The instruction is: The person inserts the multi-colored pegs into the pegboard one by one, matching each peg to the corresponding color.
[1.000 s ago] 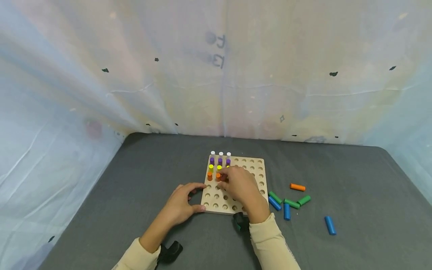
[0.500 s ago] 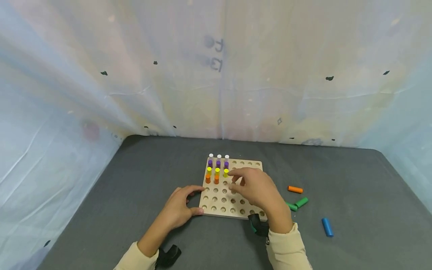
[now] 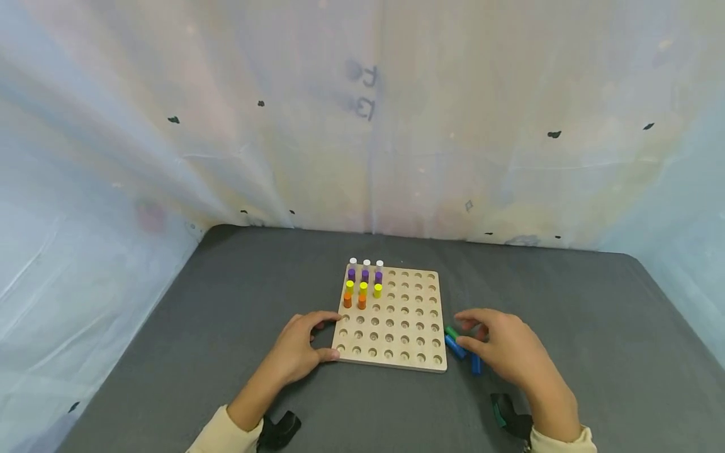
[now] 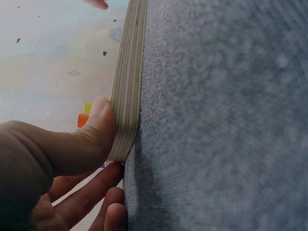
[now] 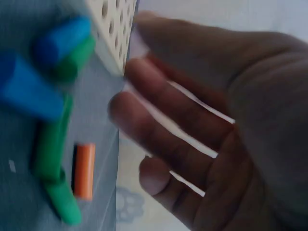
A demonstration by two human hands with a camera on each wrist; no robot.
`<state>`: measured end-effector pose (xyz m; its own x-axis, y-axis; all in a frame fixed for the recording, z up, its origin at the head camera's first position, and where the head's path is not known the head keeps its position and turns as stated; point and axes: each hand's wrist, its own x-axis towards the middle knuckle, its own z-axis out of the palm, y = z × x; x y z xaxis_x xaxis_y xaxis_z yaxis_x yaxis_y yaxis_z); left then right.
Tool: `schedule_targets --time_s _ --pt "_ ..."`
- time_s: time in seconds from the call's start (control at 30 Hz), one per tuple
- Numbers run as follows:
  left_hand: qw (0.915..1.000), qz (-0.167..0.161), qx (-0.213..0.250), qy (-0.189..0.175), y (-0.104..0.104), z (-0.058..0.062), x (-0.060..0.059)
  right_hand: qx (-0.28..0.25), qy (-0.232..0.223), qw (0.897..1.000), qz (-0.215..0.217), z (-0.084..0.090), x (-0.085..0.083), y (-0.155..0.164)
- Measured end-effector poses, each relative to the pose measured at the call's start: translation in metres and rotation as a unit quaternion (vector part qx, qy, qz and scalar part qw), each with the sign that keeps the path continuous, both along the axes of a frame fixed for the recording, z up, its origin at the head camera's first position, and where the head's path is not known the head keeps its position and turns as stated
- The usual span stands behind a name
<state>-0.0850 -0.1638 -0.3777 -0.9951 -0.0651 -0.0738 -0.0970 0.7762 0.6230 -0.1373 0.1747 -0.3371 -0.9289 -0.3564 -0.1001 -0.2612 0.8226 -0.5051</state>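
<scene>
A wooden pegboard point(image 3: 404, 314) lies on the grey cloth. Three white pegs point(image 3: 366, 263), three purple, three yellow point(image 3: 364, 287) and two orange pegs point(image 3: 347, 302) stand upright in its back-left holes. My left hand point(image 3: 297, 349) touches the board's front-left corner, thumb and fingers spread along the edge. Over the loose pegs to the board's right hovers my right hand point(image 3: 510, 343), its fingers apart with nothing between them. Under and around it lie blue pegs point(image 3: 455, 347) and green pegs point(image 5: 50, 144). A loose orange peg point(image 5: 84, 171) shows in the right wrist view.
A pale patterned curtain point(image 3: 419, 126) hangs behind the grey-covered table point(image 3: 272, 264) and along its sides. Black wrist mounts point(image 3: 510, 416) sit under both wrists.
My right hand has let go of the second orange peg, now upright in the board, and has moved right to the loose pegs. My left hand stays at the board's corner.
</scene>
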Motion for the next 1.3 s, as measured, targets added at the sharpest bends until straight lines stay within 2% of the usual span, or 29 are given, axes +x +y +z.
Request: schedule_targets --time_s 0.17,0.37,0.7,1.03,1.3 --pt "0.9999 0.002 -0.006 0.011 -0.001 0.002 0.000 0.012 0.020 1.000 -0.001 -0.002 -0.012 0.020" --pt "0.9999 0.001 -0.007 0.008 0.000 0.002 0.000 0.023 0.015 0.999 -0.016 -0.005 -0.021 0.029" --pt "0.9999 -0.001 -0.011 0.003 -0.001 0.000 0.000 0.042 0.007 0.997 -0.059 -0.016 -0.025 0.038" --pt "0.9998 -0.004 -0.015 -0.012 0.000 0.001 -0.001 0.040 0.018 0.997 -0.071 -0.029 -0.030 0.046" --pt "0.9999 -0.005 -0.009 -0.007 -0.001 0.000 0.002 0.046 0.017 0.996 -0.075 -0.042 -0.031 0.046"
